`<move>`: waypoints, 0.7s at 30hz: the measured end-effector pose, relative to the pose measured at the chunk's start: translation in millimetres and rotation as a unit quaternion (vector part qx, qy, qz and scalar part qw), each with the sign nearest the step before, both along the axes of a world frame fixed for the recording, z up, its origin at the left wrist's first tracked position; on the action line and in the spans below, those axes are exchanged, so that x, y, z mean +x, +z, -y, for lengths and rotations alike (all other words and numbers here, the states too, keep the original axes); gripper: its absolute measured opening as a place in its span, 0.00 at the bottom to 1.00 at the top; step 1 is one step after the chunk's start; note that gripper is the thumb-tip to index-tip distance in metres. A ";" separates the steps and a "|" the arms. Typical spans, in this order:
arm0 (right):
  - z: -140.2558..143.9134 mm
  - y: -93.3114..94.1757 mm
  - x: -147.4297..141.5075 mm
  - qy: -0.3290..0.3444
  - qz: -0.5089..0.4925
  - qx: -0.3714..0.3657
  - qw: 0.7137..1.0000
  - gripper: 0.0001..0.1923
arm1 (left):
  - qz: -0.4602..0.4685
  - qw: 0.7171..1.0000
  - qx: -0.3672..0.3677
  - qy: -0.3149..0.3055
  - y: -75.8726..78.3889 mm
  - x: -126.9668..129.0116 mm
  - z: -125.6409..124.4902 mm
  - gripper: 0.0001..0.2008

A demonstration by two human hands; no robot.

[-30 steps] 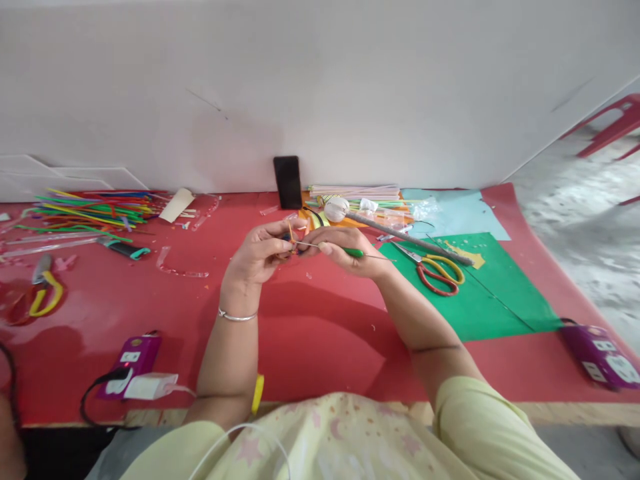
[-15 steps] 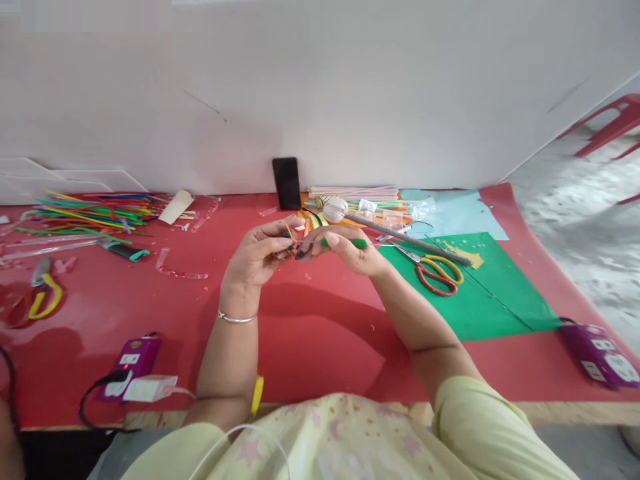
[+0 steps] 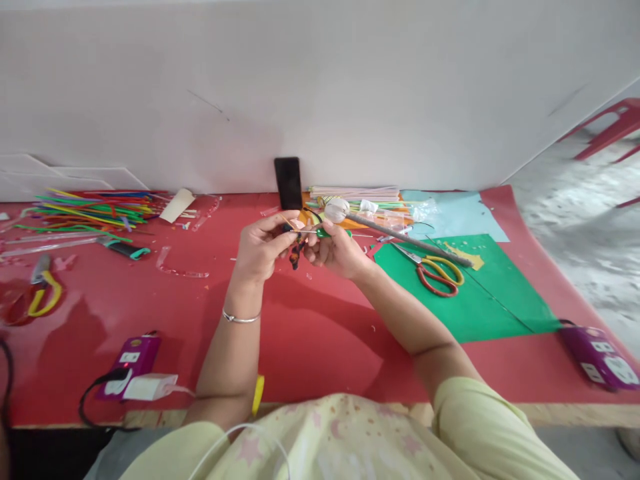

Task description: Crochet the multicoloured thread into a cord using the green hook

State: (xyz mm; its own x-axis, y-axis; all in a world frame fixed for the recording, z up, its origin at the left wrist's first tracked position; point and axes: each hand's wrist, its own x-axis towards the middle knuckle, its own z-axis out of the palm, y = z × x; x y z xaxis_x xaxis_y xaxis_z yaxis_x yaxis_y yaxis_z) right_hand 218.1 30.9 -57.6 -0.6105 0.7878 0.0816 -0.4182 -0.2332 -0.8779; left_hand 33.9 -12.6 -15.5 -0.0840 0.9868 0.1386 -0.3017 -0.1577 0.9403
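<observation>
Closest in, a purple power strip (image 3: 133,357) with a white charger sits at the table's (image 3: 310,347) front edge. Above the red top, the left hand (image 3: 260,250) pinches a small dark-and-orange beaded bit (image 3: 296,252), fingers curled tight. The right hand (image 3: 336,250) is closed around a green-handled tool (image 3: 325,233), touching that same piece. Further back are scissors (image 3: 435,270) on green paper, then a phone (image 3: 289,183) against the wall.

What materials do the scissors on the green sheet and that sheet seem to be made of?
Scissors: shiny grey blades, probably metal; glossy red and yellow handles, likely plastic. Green sheet: flat, matte, thin, straight-cut edges, probably paper or craft foam.
</observation>
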 end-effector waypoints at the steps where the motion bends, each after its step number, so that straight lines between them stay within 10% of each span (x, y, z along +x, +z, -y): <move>1: 0.3 -1.7 -0.8 -0.006 0.004 0.002 1.000 0.34 | -0.004 1.000 -0.001 0.003 -2.2 1.1 -0.9 0.18; 11: 0.7 -2.9 -0.5 -0.032 -0.001 0.043 0.999 0.34 | 0.031 0.999 -0.037 0.022 -9.0 12.3 -8.6 0.26; 21: 0.7 0.2 -8.4 -0.076 -0.030 -0.067 0.994 0.33 | 0.008 0.993 0.027 0.111 -17.6 22.1 -11.2 0.22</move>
